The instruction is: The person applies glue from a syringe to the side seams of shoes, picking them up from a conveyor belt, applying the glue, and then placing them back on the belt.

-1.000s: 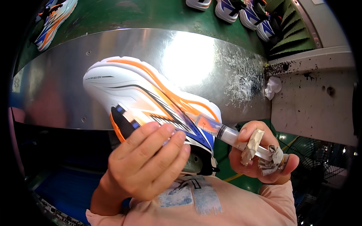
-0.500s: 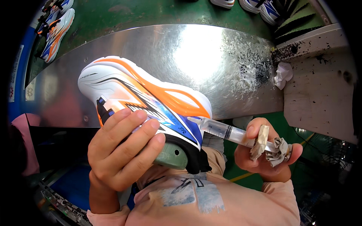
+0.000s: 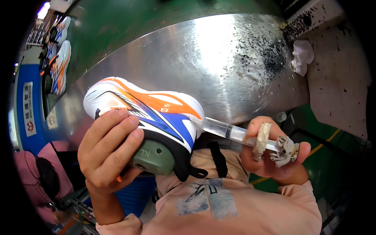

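A white running shoe (image 3: 156, 101) with orange and blue sides lies tilted in my left hand (image 3: 111, 147), whose fingers wrap over its opening. Inside the shoe sits a dark green shoe last (image 3: 154, 154), its end sticking out by the black collar. My right hand (image 3: 270, 152) grips a clear plastic syringe (image 3: 235, 133), thumb at the plunger end. Wrappings of beige tape and grey material surround the syringe's flange and plunger. The syringe's tip meets the shoe's side near the heel, along the sole edge; whether it touches there I cannot tell.
Beneath the shoe is a shiny metal table (image 3: 164, 51) with dark and white residue at its right. Crumpled white paper (image 3: 302, 56) lies by a stained pale panel (image 3: 337, 86). More shoes (image 3: 60, 68) stand at the far left on a green surface (image 3: 117, 23).
The shoe has shifted slightly left and turned, showing more of the green last. The syringe has moved a little left with it, and the view has swung.
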`<state>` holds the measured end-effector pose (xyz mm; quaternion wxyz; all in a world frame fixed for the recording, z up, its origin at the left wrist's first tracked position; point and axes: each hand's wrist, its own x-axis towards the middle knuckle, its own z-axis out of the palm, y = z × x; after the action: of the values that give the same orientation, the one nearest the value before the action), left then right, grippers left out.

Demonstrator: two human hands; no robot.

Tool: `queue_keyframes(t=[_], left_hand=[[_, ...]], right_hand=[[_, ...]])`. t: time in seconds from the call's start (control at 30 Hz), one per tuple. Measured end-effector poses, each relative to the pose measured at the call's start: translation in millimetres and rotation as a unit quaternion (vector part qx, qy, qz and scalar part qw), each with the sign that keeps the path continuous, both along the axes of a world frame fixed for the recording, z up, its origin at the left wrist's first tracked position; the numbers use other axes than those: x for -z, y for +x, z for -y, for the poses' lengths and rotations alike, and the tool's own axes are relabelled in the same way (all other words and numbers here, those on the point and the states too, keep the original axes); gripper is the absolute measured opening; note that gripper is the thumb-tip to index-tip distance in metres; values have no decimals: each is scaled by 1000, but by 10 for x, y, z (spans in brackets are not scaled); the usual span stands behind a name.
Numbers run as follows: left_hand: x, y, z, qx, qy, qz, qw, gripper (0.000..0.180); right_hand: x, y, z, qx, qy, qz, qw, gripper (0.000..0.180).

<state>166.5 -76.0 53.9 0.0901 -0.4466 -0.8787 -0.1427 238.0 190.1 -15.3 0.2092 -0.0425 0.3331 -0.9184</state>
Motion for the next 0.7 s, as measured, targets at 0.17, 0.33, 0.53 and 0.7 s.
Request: queue_keyframes(t=[0.17,0.33,0.53,0.7], left_hand=[[-102,-430,-44,41,-58,20,997,54],[-169,-574,-135,67,-150,5,986,54],[-116,-327,-308,-80,-158,10,984,47],[9,-230,-506,-167,-122,22,978,41]], right_hand=[[-2,-43,117,6,-26,87,996,96],[55,6,315,53,-41,104,992,97],[41,-74,413,125,31,57,990,101],[12,8,591,217,57,53,973,102]])
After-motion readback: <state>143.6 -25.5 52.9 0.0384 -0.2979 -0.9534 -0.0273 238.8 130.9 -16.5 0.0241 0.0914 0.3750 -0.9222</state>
